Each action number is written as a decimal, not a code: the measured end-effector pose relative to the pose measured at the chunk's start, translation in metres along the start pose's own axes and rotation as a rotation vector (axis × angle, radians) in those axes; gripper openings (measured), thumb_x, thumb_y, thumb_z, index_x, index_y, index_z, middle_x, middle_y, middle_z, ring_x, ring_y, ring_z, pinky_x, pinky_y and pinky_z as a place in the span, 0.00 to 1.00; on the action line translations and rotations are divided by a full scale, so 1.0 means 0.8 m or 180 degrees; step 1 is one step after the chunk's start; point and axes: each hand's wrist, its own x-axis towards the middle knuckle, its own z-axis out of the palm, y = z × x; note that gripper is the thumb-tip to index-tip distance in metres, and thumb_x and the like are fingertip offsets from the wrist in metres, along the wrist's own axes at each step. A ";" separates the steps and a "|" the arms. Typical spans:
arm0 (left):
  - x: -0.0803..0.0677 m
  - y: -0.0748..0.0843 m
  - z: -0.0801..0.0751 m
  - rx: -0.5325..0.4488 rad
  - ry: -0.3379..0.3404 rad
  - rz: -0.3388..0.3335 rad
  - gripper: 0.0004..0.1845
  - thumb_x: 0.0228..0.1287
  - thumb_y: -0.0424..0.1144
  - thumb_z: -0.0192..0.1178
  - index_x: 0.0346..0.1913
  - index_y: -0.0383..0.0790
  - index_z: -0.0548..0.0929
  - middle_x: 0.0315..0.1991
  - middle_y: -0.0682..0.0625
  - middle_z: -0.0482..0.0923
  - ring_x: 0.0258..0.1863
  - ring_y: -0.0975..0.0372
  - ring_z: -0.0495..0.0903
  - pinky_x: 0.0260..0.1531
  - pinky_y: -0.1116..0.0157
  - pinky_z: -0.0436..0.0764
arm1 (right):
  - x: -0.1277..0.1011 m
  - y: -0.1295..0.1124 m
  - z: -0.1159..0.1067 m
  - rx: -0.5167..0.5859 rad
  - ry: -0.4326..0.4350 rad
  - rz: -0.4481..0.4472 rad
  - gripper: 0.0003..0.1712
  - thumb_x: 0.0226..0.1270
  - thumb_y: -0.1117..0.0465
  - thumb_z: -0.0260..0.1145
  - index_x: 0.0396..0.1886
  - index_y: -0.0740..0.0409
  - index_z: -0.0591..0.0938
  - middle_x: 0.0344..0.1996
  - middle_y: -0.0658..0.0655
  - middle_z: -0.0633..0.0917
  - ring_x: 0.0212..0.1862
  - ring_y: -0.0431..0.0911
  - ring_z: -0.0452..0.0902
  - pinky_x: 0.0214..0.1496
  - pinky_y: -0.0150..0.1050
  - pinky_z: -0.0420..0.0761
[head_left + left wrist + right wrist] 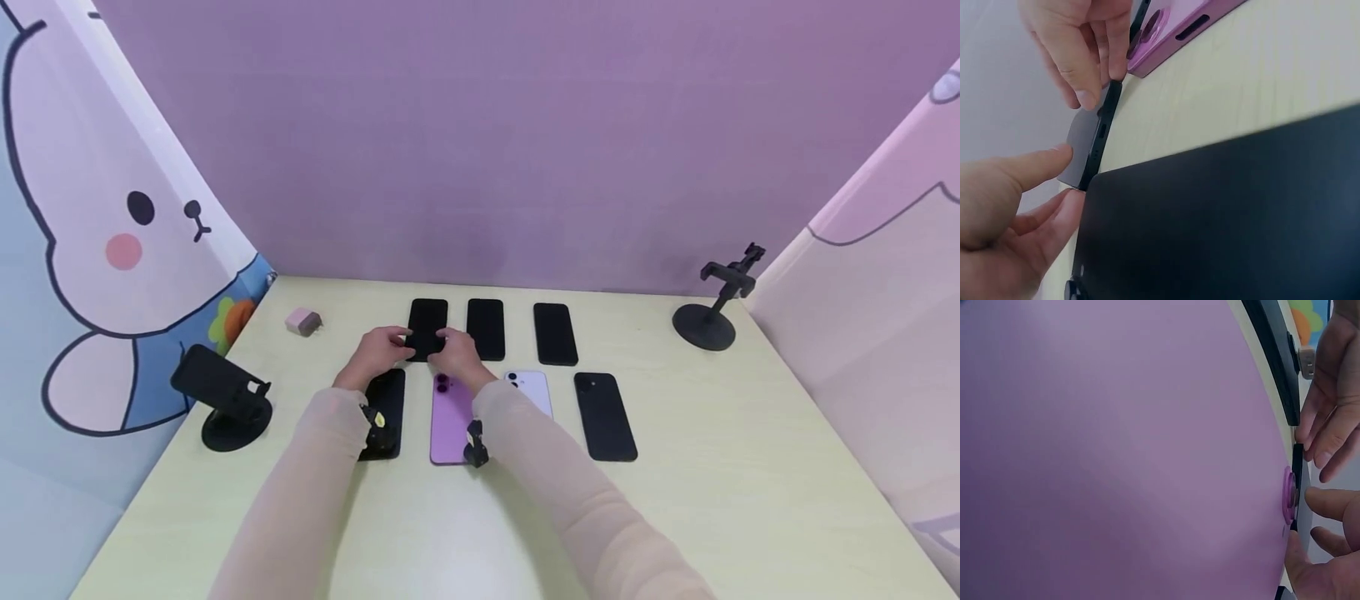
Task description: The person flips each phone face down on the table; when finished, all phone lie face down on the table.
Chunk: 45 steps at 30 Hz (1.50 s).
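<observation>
Sitting near the far edge of the surface (750,467), a bit left of its middle, a black phone (427,321) is pinched from both sides. Its left side is held between the thumb and fingers of the left hand (377,352), and its right side is gripped much the same way by the right hand (456,354), neither one spread wide. A purple phone (448,429) is parked closer to the front edge, and a pink charger (303,322) is set near the far left corner.
</observation>
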 end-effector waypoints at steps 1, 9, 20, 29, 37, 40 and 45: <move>0.000 -0.001 0.001 -0.0024 0.0008 0.0000 0.23 0.64 0.36 0.64 0.61 0.31 0.77 0.50 0.33 0.79 0.48 0.46 0.79 0.46 0.53 0.78 | 0.000 -0.001 0.001 -0.0012 0.0003 0.0012 0.29 0.58 0.64 0.70 0.61 0.63 0.77 0.58 0.63 0.78 0.63 0.55 0.69 0.63 0.41 0.69; -0.002 -0.001 0.003 -0.0181 0.0014 0.0049 0.21 0.62 0.33 0.65 0.57 0.27 0.79 0.50 0.34 0.80 0.50 0.47 0.79 0.49 0.54 0.77 | 0.002 -0.001 0.005 0.0196 0.0074 0.0312 0.27 0.59 0.64 0.70 0.60 0.60 0.80 0.58 0.61 0.79 0.60 0.52 0.72 0.58 0.39 0.73; -0.002 -0.002 0.006 -0.0163 0.0132 0.0016 0.21 0.63 0.34 0.65 0.57 0.29 0.80 0.49 0.35 0.81 0.48 0.47 0.80 0.48 0.54 0.78 | 0.003 -0.003 0.005 0.0473 0.0187 0.0459 0.25 0.61 0.65 0.69 0.60 0.58 0.80 0.59 0.58 0.79 0.56 0.49 0.75 0.55 0.38 0.76; -0.003 -0.002 0.008 -0.0213 0.0142 0.0001 0.20 0.62 0.34 0.64 0.57 0.29 0.81 0.47 0.36 0.81 0.47 0.48 0.80 0.47 0.55 0.78 | 0.004 0.001 0.003 0.0567 0.0226 0.0442 0.24 0.59 0.67 0.70 0.58 0.57 0.82 0.51 0.58 0.83 0.50 0.48 0.79 0.51 0.38 0.78; 0.000 -0.001 0.008 -0.0075 0.0136 0.0083 0.20 0.65 0.35 0.63 0.56 0.26 0.80 0.48 0.34 0.81 0.49 0.47 0.80 0.49 0.54 0.77 | 0.008 0.005 -0.002 0.1099 0.0193 0.0362 0.23 0.59 0.69 0.71 0.56 0.58 0.83 0.47 0.61 0.84 0.50 0.51 0.79 0.51 0.39 0.77; 0.000 0.002 0.008 0.0016 0.0120 0.0113 0.21 0.66 0.37 0.61 0.57 0.26 0.79 0.49 0.34 0.80 0.50 0.47 0.79 0.50 0.53 0.76 | 0.010 0.006 -0.002 0.1306 0.0175 0.0298 0.23 0.60 0.70 0.70 0.57 0.59 0.83 0.49 0.62 0.83 0.52 0.51 0.77 0.52 0.38 0.77; 0.000 0.004 0.009 0.0125 0.0146 0.0222 0.20 0.67 0.37 0.61 0.57 0.28 0.80 0.52 0.34 0.79 0.50 0.46 0.79 0.52 0.52 0.75 | 0.012 0.008 -0.002 0.1630 0.0126 0.0203 0.24 0.62 0.72 0.67 0.59 0.61 0.80 0.51 0.64 0.81 0.54 0.53 0.76 0.51 0.37 0.78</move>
